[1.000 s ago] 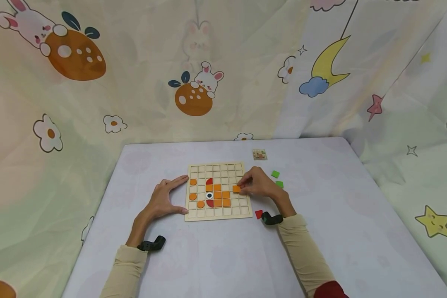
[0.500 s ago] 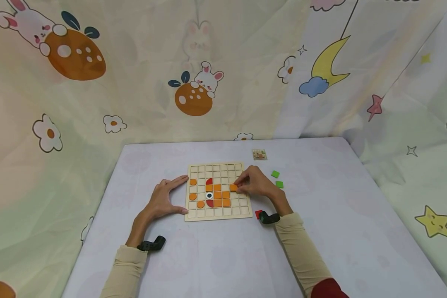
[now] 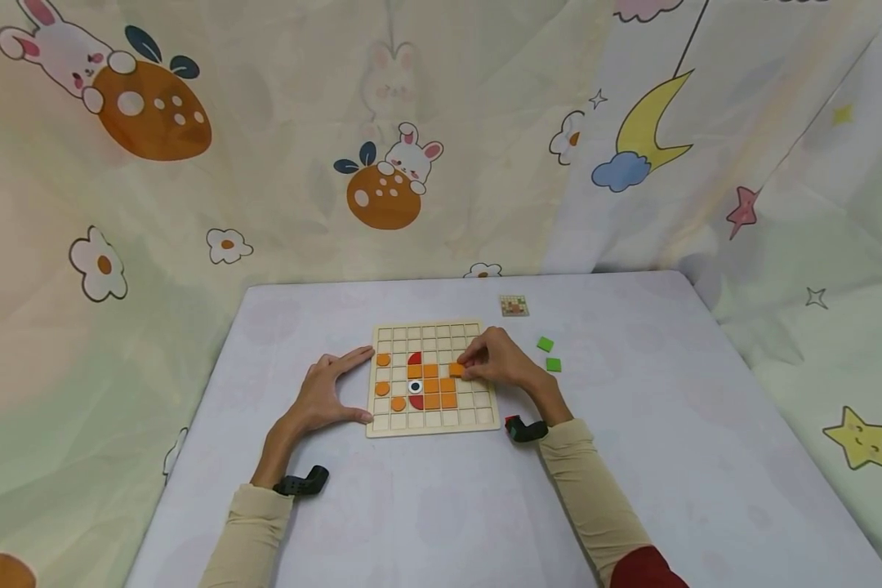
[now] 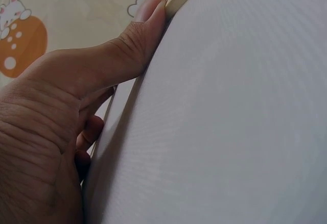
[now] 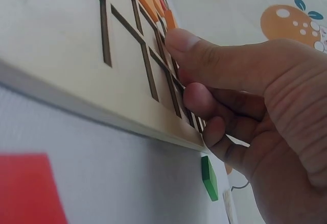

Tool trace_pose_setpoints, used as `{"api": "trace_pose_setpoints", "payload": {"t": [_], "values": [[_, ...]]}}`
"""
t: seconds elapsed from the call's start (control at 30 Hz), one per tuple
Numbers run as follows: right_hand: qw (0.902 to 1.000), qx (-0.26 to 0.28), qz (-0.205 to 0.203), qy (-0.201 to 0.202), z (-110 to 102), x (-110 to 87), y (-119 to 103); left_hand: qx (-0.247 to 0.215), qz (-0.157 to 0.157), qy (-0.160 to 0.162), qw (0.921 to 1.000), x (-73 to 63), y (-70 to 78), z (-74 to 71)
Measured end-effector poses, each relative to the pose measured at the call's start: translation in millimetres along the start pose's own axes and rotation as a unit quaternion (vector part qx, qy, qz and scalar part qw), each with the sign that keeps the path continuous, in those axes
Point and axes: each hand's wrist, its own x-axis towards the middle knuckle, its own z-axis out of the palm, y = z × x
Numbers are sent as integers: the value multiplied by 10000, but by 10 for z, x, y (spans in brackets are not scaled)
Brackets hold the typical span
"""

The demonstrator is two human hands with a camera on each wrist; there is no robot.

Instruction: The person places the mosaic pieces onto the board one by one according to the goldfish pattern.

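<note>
A pale wooden grid board [image 3: 434, 421] lies on the table, with orange squares [image 3: 431, 400], orange discs [image 3: 383, 389], red quarter-round pieces [image 3: 415, 358] and an eye tile [image 3: 415, 387] on it. Along the board's left edge, my left hand [image 3: 322, 395] rests with thumb and fingers spread, the tips touching the rim. Over the right half of the board, my right hand [image 3: 505, 359] pinches an orange square tile [image 3: 456, 370] between thumb and fingers. In the right wrist view only a corner of that orange tile [image 5: 170, 19] shows past the thumb.
Right of the board lie two green squares [image 3: 545, 344] on the white-covered table [image 3: 412, 506]. A red square [image 5: 28, 191] sits near the board's lower right corner, mostly hidden by the wrist camera in the head view. A small pattern card [image 3: 514, 305] lies behind the board.
My right hand has moved a little to the left over the board, carrying the orange square tile towards the other orange squares. My left hand has stayed at the board's edge.
</note>
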Motion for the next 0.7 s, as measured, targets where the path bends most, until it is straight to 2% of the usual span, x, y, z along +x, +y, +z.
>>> {"api": "trace_pose_setpoints", "payload": {"t": [0.5,0.7], "values": [[10000,32,-43,-60,55,74,-33,-22,15,9,10000,1,29,-26],[9999,59,60,-72,73,82,-42,-26,-32,-2,10000,-5,24,-24]]}}
